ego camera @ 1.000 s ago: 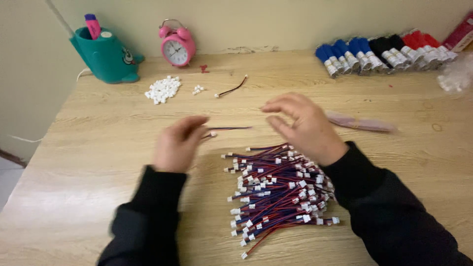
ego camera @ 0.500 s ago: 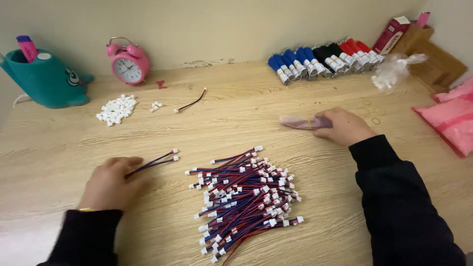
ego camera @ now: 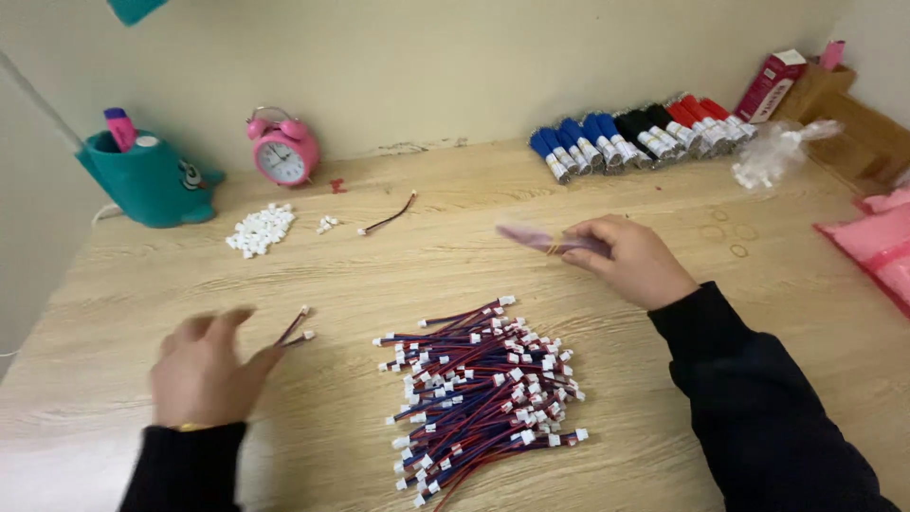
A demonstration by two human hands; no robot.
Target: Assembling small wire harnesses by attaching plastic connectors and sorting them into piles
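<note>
A heap of short red-and-blue wire leads with white plugs (ego camera: pixel 479 389) lies on the wooden table in front of me. My left hand (ego camera: pixel 204 365) is at the lower left with its fingers spread; a thin pair of leads (ego camera: pixel 294 329) sticks out from its fingertips, and I cannot tell if the fingers still pinch it. My right hand (ego camera: pixel 630 258) is to the upper right of the heap, closed on a blurred purplish flat piece (ego camera: pixel 531 239) that points left.
At the back stand a teal pen holder (ego camera: pixel 152 180), a pink alarm clock (ego camera: pixel 282 152), a small pile of white plugs (ego camera: pixel 258 230), one loose lead (ego camera: pixel 389 220), a row of blue, black and red markers (ego camera: pixel 635 137), a clear bag (ego camera: pixel 777 152) and pink bags (ego camera: pixel 877 246).
My right hand has lifted the purplish piece and carried it left toward the middle. My left hand has spread its fingers around the pair of leads. The view has shifted.
</note>
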